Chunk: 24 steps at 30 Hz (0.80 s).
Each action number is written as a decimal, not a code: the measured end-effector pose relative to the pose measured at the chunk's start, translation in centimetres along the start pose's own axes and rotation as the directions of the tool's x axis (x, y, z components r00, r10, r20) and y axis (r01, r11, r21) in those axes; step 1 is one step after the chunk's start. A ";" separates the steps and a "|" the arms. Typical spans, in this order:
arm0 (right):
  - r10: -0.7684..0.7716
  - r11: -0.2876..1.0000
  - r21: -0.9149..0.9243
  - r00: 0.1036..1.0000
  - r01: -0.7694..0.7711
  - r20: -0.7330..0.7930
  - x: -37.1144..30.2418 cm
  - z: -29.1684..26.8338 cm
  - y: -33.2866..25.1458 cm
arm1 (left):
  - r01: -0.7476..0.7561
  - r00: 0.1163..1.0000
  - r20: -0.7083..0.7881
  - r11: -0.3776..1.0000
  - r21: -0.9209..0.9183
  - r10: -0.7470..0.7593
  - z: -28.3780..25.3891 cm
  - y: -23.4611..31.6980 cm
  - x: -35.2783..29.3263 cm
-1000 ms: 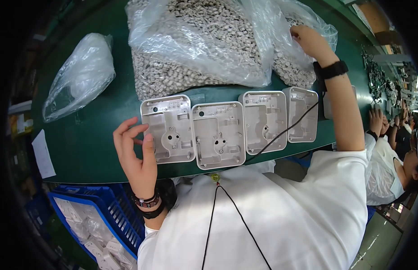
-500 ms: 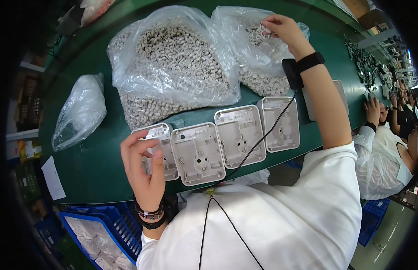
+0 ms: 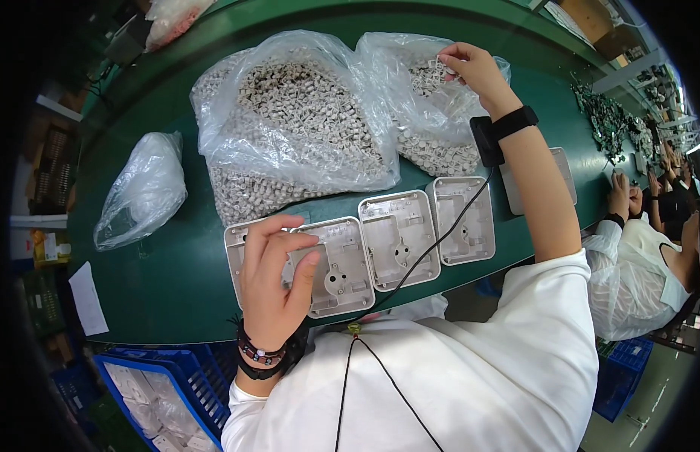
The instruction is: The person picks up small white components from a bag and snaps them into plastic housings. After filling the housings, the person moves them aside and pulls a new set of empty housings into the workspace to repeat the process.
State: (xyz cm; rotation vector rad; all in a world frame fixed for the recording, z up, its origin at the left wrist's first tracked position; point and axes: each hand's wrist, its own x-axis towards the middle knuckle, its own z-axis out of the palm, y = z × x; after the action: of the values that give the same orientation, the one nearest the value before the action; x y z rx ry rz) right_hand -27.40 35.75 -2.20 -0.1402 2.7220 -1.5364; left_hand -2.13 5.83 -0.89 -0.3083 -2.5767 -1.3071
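My right hand (image 3: 478, 79) reaches into the mouth of the right-hand clear bag (image 3: 433, 154), which holds many small whitish plastic pieces. Thumb and fingertips pinch a small white plastic part (image 3: 448, 70), its exact kind too small to tell. Several light grey plastic housings, open side up, stand in a row along the near table edge. My left hand (image 3: 274, 290) hovers with fingers apart and holding nothing, over the leftmost housing (image 3: 234, 252) and the left edge of the second housing (image 3: 346, 260). To their right are a third housing (image 3: 410, 222) and a fourth housing (image 3: 474, 218).
A large clear bag (image 3: 289, 143) of small whitish parts stands behind the housings. A crumpled plastic bag (image 3: 146, 188) and white paper (image 3: 88, 297) lie left. A black cable (image 3: 433, 247) crosses the housings. Blue crates (image 3: 176, 377) stand lower left. A co-worker's hand (image 3: 619, 192) is at right.
My left hand has moved right, from the leftmost housing toward the second. My right hand stays at the right bag, still pinching. The view has shifted slightly.
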 end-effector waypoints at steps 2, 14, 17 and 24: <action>0.023 1.000 -0.008 1.000 -0.022 0.008 0.0 0.0 0.0 | 0.001 1.000 -0.007 1.000 -0.004 -0.001 0.0 0.0 -0.1; 0.041 0.998 0.057 0.999 -0.039 -0.022 0.2 -0.2 0.4 | -0.020 1.000 -0.010 1.000 -0.012 0.020 0.3 -0.1 -0.1; 0.080 0.994 0.079 0.997 -0.078 -0.024 -0.2 -0.2 0.7 | -0.017 1.000 0.018 0.999 -0.029 0.017 0.5 0.1 -0.1; -0.077 0.985 0.168 0.983 0.049 0.164 -3.8 0.8 -2.3 | -0.010 0.999 0.047 0.998 -0.068 0.014 0.9 0.2 0.1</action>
State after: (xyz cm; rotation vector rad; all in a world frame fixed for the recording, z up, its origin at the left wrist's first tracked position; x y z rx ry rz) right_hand -23.43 34.19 -0.82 -0.3419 2.4728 -1.6714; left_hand -2.25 6.71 -1.20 -0.3705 -2.5685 -1.4014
